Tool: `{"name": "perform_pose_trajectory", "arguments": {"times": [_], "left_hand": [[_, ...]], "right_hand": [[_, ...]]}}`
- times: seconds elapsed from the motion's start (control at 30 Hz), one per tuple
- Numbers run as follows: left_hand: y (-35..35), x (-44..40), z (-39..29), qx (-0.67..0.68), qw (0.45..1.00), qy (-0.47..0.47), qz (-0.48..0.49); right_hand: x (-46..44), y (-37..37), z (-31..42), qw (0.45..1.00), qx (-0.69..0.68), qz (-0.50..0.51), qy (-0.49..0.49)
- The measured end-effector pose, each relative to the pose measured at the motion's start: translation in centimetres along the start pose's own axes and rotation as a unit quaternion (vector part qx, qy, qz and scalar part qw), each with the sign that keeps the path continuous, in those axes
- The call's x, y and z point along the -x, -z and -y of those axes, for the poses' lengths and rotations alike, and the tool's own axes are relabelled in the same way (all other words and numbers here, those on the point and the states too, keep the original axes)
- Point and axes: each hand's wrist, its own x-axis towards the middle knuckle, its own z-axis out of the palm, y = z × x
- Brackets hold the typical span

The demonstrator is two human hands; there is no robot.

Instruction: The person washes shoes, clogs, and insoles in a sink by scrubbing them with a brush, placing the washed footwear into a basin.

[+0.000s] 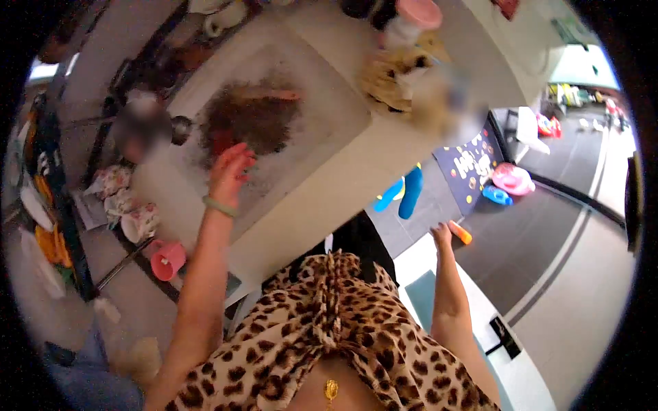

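Note:
My left hand [232,171], with a pale bangle at the wrist, is over the near edge of a dark, wet mass [250,123] in a white sink basin [339,103]. Its fingers are apart and slightly curled, with nothing visible in them. Whether the fingertips touch the mass I cannot tell. A reddish-brown strip [274,94] lies across the mass, and cloudy residue surrounds it. Down at my right side hangs my right hand [441,235], its fingers loosely parted. An orange object [460,233] appears right beside it; no grip on it shows.
Blue slippers [411,192] lie on the grey tile floor near a dark printed mat [469,168]. A pink basin [513,179] stands beyond. A pink cup [168,260] and floral cloth [137,219] are left of the sink. Yellowish cloth [387,79] lies on the counter.

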Motion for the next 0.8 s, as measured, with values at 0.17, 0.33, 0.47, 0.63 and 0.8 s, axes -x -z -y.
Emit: {"name": "perform_pose_trajectory", "arguments": {"times": [0.17, 0.33, 0.47, 0.63, 0.8], "left_hand": [[2.2, -2.3, 3.1, -0.041, 0.997, 0.023, -0.059], [5.9, -10.2, 9.4, -0.114, 0.952, -0.220, -0.180], [4.4, -9.1, 1.6, -0.426, 0.844, -0.151, -0.288], [3.8, -10.5, 2.8, -0.525, 0.814, -0.013, -0.247], [6.1, -16.3, 14.8, -0.277, 0.957, -0.076, -0.029]], "right_hand": [[4.7, 10.3, 14.6, 0.897, -0.412, 0.150, 0.064], [13.2, 20.9, 39.2, 0.892, -0.308, 0.162, 0.288], [12.8, 16.2, 53.2, 0.825, -0.173, 0.244, 0.479], [10.4, 3.9, 64.0, 0.693, 0.132, -0.105, 0.701], [9.8, -0.9, 64.4, 0.720, 0.318, -0.116, 0.606]]}}
